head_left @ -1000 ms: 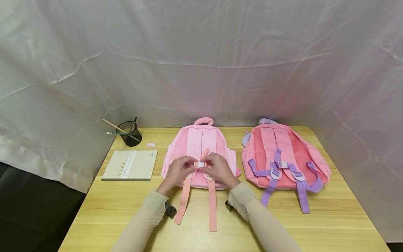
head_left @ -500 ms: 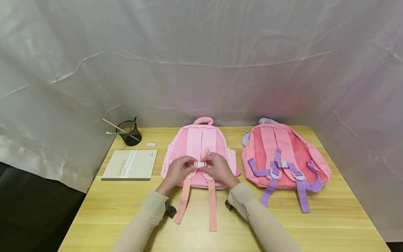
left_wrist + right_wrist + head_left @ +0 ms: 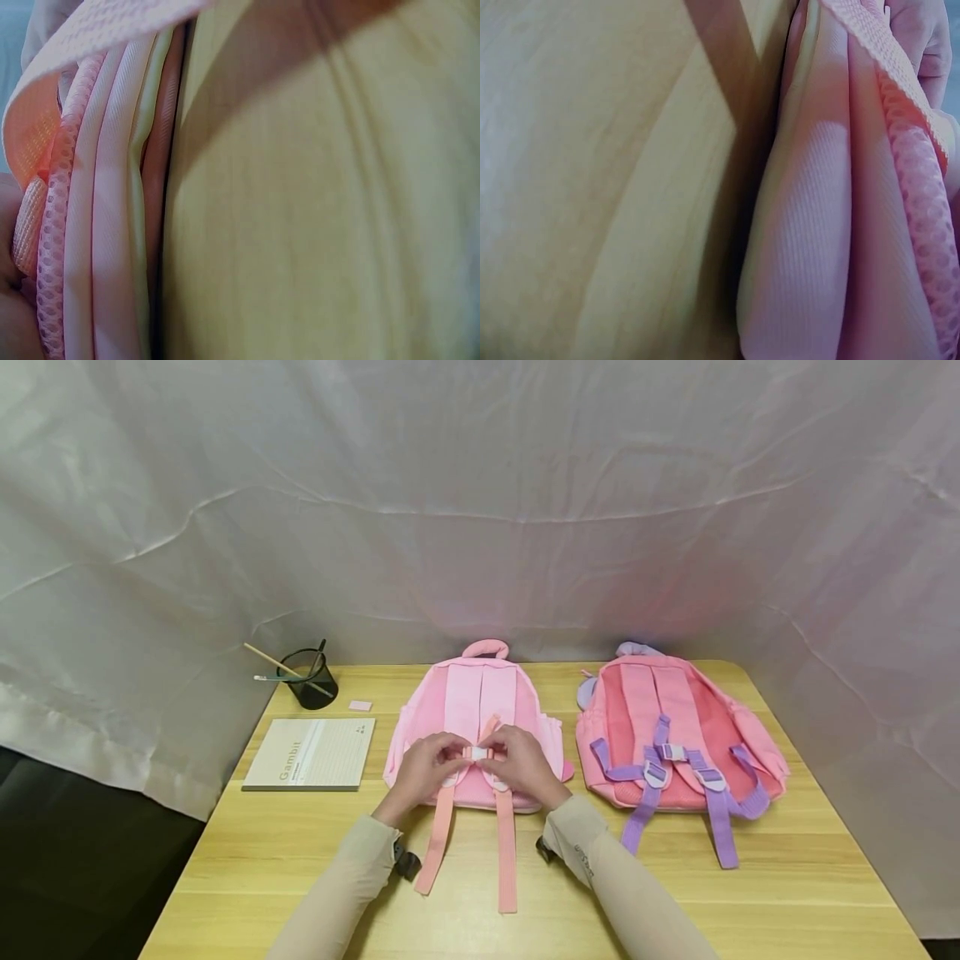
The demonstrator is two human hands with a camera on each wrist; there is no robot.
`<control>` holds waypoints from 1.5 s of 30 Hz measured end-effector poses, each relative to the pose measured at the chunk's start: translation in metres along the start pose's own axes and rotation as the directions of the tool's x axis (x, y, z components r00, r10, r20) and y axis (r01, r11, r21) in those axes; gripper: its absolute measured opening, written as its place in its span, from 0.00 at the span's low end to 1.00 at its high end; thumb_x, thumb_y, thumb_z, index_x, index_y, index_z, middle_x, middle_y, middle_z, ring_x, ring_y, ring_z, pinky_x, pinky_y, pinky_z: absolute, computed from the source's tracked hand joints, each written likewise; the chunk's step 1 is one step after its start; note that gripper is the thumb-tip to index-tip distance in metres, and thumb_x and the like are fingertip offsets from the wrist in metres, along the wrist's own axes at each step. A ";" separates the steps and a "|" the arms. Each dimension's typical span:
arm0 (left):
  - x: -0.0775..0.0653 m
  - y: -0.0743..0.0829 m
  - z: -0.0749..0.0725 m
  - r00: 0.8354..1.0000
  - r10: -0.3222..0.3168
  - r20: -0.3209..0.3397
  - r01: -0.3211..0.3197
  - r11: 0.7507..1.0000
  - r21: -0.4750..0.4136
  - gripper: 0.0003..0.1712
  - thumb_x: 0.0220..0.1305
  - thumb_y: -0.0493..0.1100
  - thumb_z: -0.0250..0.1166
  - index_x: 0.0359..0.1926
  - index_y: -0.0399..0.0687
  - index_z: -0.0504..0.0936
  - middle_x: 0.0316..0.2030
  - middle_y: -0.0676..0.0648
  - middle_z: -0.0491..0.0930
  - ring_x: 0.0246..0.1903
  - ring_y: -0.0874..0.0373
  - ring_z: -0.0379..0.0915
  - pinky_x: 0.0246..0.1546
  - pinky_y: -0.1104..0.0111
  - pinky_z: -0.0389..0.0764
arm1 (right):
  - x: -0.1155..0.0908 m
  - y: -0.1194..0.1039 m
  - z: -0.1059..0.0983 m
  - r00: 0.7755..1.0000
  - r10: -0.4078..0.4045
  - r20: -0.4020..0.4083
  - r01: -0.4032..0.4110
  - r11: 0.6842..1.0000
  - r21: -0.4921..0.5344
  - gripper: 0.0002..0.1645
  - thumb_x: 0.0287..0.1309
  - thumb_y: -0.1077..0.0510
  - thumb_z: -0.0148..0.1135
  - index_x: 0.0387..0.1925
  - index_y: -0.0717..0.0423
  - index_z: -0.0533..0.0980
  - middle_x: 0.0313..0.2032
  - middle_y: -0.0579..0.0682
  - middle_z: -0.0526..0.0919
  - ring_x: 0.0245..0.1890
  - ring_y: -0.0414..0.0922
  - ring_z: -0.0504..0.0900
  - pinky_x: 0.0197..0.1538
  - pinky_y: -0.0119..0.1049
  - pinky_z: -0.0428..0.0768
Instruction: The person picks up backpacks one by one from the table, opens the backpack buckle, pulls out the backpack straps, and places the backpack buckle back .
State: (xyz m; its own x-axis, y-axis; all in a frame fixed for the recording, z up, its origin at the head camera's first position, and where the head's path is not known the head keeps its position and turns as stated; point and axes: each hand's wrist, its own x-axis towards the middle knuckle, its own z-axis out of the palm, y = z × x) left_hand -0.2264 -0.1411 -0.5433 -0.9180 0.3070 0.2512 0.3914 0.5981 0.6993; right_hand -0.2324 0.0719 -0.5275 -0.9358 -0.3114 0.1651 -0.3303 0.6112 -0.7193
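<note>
A light pink backpack [image 3: 424,706] lies with its strap side up in the middle of the table. Over its back, both hands meet at a small white and orange buckle [image 3: 477,752]. My left hand [image 3: 424,770] pinches the buckle's left end between thumb and fingers, and my right hand [image 3: 523,767] pinches its right end. The two buckle parts appear joined. Two loose orange strap ends [image 3: 507,860] hang from the backpack onto the table. In the wrist views, the backpack's bottom side [image 3: 112,195] and a strap [image 3: 877,56] show close up; the buckle is hidden there.
To the right lies a coral pink backpack [image 3: 678,693] with purple straps and white buckles. A notebook [image 3: 330,756], a small pink eraser [image 3: 360,705] and a black mesh pen holder [image 3: 313,692] with pencils are at the left. Grey cloth [image 3: 480,568] hangs behind the wooden table [image 3: 802,902].
</note>
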 end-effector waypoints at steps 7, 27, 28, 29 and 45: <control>0.000 0.001 -0.001 1.000 0.017 -0.006 -0.017 1.000 0.005 0.13 0.61 0.45 0.77 0.46 0.52 0.88 0.33 0.54 0.86 0.33 0.62 0.76 0.38 0.69 0.77 | 0.000 0.001 0.000 1.000 -0.010 0.007 0.010 1.000 0.006 0.09 0.53 0.60 0.80 0.37 0.51 0.88 0.36 0.44 0.84 0.38 0.41 0.79 0.47 0.40 0.81; -0.002 0.001 0.001 0.999 0.042 -0.018 -0.041 0.999 0.029 0.14 0.60 0.45 0.77 0.47 0.51 0.88 0.33 0.54 0.86 0.32 0.63 0.77 0.37 0.69 0.78 | -0.001 0.001 -0.001 1.000 -0.015 0.028 0.015 1.000 -0.009 0.08 0.54 0.62 0.78 0.35 0.53 0.86 0.32 0.44 0.83 0.35 0.40 0.78 0.42 0.37 0.80; -0.002 0.001 0.001 0.999 0.037 -0.015 -0.037 0.999 0.031 0.14 0.60 0.45 0.77 0.47 0.51 0.88 0.33 0.54 0.86 0.33 0.63 0.77 0.38 0.69 0.78 | -0.001 0.001 -0.001 0.999 -0.017 0.030 0.017 1.000 -0.007 0.08 0.54 0.62 0.78 0.35 0.53 0.86 0.32 0.44 0.83 0.35 0.40 0.78 0.42 0.37 0.80; -0.002 0.001 0.001 0.999 0.036 -0.014 -0.036 0.999 0.031 0.14 0.60 0.45 0.77 0.47 0.52 0.88 0.33 0.54 0.86 0.33 0.63 0.77 0.38 0.69 0.78 | -0.001 0.001 -0.001 0.999 -0.015 0.033 0.015 1.000 -0.005 0.08 0.54 0.62 0.78 0.35 0.53 0.86 0.32 0.44 0.83 0.35 0.40 0.78 0.42 0.37 0.80; 0.000 0.003 0.000 0.999 0.045 -0.005 -0.045 0.998 0.051 0.15 0.59 0.45 0.78 0.46 0.51 0.88 0.33 0.53 0.87 0.33 0.61 0.79 0.38 0.69 0.77 | -0.001 0.000 -0.003 0.999 -0.025 0.042 0.025 1.000 -0.008 0.08 0.53 0.64 0.78 0.33 0.54 0.85 0.31 0.45 0.81 0.33 0.40 0.77 0.39 0.33 0.78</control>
State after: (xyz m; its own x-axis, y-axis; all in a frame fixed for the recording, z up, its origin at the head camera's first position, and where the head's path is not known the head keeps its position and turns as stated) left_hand -0.2250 -0.1397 -0.5410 -0.8996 0.3303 0.2856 0.4350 0.6208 0.6522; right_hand -0.2319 0.0742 -0.5253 -0.9213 -0.3566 0.1548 -0.3548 0.6087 -0.7096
